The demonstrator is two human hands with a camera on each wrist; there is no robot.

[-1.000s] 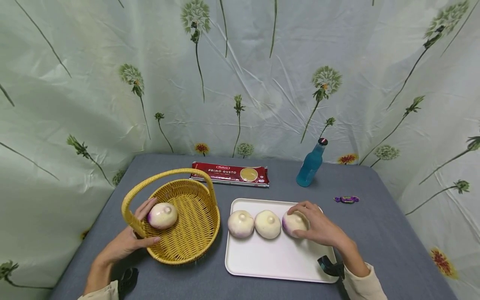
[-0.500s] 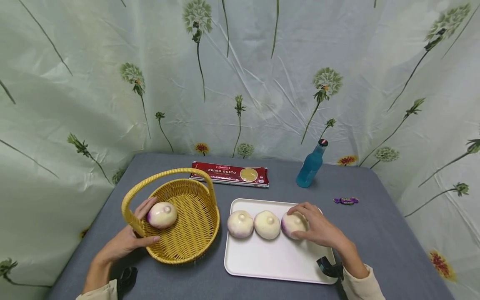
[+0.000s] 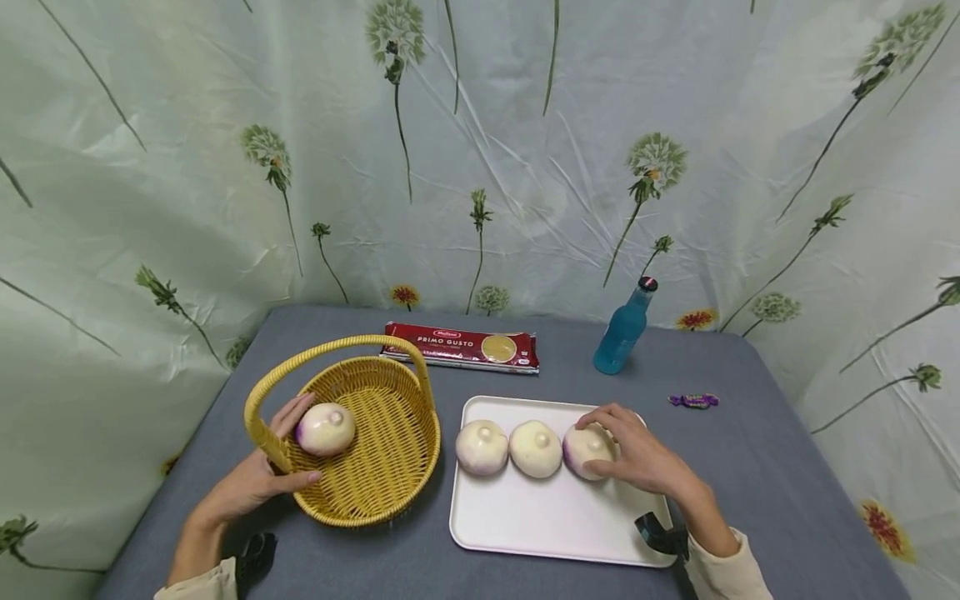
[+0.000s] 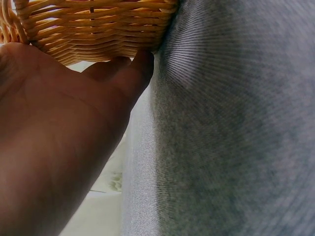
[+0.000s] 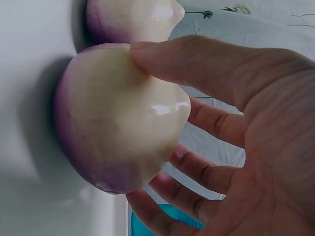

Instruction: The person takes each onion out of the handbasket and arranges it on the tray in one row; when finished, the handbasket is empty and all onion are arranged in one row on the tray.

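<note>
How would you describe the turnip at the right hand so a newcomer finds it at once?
On the grey table, find the white rectangular tray. Toward its far side, three turnips sit in a row. Choose the right-end turnip: only that one has the right hand curled round it.

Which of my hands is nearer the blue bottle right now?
Right. Your right hand holds the rightmost bulb, in front of the blue bottle; your left hand holds the basket, well to the bottle's left.
</note>
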